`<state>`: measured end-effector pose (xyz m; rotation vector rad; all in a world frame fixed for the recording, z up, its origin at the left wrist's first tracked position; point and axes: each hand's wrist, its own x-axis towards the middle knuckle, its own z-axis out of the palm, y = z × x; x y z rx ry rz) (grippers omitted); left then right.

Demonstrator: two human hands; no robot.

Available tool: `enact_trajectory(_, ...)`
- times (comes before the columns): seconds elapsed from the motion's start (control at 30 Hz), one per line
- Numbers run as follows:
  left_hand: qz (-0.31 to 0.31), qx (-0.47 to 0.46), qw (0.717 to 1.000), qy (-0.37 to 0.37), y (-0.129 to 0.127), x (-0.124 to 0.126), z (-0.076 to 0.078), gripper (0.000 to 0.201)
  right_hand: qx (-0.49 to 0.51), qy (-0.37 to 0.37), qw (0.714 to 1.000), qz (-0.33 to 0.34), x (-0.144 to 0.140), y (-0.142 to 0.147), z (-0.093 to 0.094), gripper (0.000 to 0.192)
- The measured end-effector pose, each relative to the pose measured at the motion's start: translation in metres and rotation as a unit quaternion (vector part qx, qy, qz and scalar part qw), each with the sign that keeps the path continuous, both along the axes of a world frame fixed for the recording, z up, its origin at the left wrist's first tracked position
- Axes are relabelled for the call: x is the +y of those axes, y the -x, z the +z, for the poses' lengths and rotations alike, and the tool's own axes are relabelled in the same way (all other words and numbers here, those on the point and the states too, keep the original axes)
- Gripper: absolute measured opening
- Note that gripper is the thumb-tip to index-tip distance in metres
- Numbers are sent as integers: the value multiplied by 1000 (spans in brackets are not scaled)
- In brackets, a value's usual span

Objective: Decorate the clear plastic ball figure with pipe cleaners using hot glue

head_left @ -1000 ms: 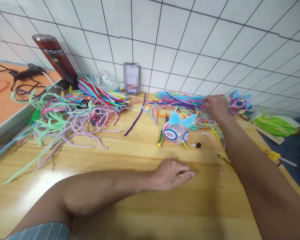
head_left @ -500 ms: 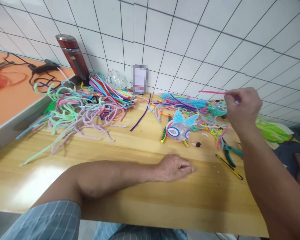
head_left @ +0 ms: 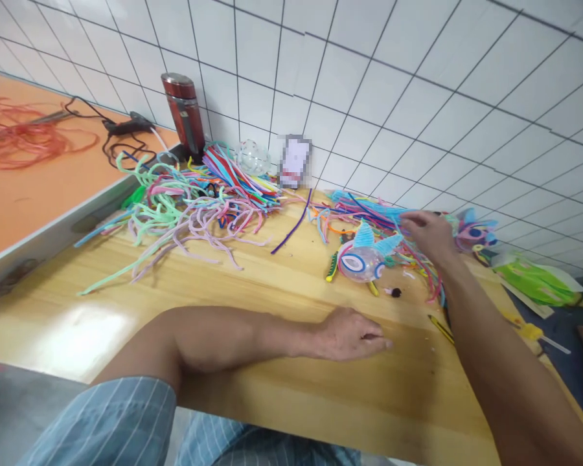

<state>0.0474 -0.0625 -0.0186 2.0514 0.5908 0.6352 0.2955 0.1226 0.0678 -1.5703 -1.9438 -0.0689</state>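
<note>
Coming back down from where it was raised half a second ago with a pink stem pinched in the air, the right hand point(head_left: 430, 234) is now reaching low over the pile of blue and mixed stems point(head_left: 369, 210) at the far side of the counter point(head_left: 252, 304), its fingers point(head_left: 411, 220) curled and touching the strands; whether they are actually closing on one cannot be told from this view. Across the counter's left half, the big loose heap of pastel stems point(head_left: 189, 210) is lying untouched and sprawling toward the near edge. Judging by what is lying about, the work is partly along: one finished fish ornament point(head_left: 362, 262) with blue fins and ringed eyes is sitting just beside the reaching hand, a second pink-and-blue one point(head_left: 471, 234) is resting just beyond it toward the wall, and a clear plastic ball point(head_left: 253, 157) near the wall is standing bare, not yet dressed. The left hand point(head_left: 352, 335) is resting flat on the counter near the front, fingers loosely closed and holding nothing. A yellow tool point(head_left: 438, 327) is lying on the counter near the right forearm.
</note>
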Motion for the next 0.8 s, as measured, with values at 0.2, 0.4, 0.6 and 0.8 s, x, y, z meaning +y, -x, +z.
enact_trajectory(0.2,3,-1,1000,-8,0,0,-1,50,-39,105,987,115,29,21,-45,24)
enact_trajectory(0.4,1,22,1000,12,-3,3,-2,50,-81,127,971,185,56,38,-60,22)
enact_trajectory(0.6,-4,44,999,9,-2,6,3,49,-64,144,959,235,58,55,-59,18)
enact_trajectory(0.8,-12,60,998,2,-2,6,3,51,46,125,979,153,55,49,-40,25)
